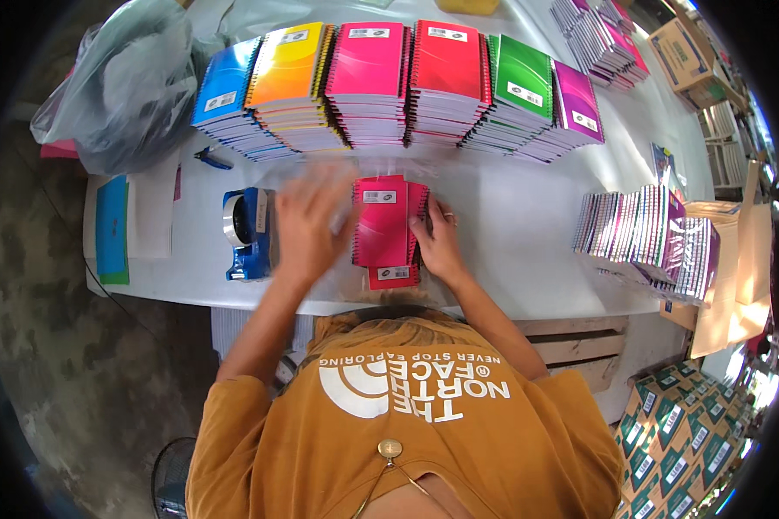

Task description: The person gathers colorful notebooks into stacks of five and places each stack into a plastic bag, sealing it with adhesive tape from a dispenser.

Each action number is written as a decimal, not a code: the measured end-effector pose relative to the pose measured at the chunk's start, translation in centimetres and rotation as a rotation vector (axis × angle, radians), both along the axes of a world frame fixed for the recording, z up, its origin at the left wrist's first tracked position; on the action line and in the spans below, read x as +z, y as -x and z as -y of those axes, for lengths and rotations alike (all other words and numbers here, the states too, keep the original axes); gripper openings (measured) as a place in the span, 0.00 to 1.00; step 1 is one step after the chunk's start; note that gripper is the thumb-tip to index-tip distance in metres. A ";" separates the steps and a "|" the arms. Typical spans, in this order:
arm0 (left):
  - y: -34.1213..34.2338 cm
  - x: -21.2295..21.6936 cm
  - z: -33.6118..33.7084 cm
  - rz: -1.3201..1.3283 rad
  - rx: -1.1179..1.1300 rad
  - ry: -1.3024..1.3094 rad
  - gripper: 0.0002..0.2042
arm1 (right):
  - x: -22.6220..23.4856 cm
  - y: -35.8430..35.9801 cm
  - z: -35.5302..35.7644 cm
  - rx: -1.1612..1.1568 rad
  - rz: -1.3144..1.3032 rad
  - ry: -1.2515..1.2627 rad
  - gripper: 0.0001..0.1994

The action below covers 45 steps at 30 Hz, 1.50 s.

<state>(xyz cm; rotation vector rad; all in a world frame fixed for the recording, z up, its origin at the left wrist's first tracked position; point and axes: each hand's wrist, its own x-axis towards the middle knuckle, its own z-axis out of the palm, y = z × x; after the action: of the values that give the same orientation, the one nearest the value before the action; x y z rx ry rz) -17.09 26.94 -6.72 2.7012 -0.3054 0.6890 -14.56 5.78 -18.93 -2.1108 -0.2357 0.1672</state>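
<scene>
As the head view shows, the left hand (310, 223) hangs blurred, fingers loosely extended, beside the pink notebooks (379, 232) near the white table's (528, 259) front edge; the right hand (440, 246) touches their right side; whether it grips, I cannot tell.

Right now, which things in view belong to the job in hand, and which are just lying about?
Probably in use:
- pink notebooks at the right hand
- blue tape dispenser near the left hand
- six notebook stacks behind

Seemingly lying about:
- grey plastic bag
- blue sheet
- patterned carton
</scene>
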 end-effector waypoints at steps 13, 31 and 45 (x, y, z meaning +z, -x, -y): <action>-9.5 5.8 -7.2 -0.002 0.157 0.043 0.12 | -0.2 0.5 -0.4 0.042 0.086 0.111 0.38; -0.6 5.0 -0.8 0.323 -0.197 -0.019 0.16 | 1.8 -0.7 1.3 0.027 -0.386 -0.696 0.30; -3.3 0.6 -5.9 0.183 0.227 0.015 0.29 | 0.8 0.2 -0.8 0.029 -0.073 -0.078 0.32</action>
<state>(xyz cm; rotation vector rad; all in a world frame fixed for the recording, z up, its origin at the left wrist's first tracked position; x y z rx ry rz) -13.75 32.88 -6.15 2.6884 -0.0358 1.0017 -14.75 6.54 -18.13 -2.0209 -0.2258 0.2479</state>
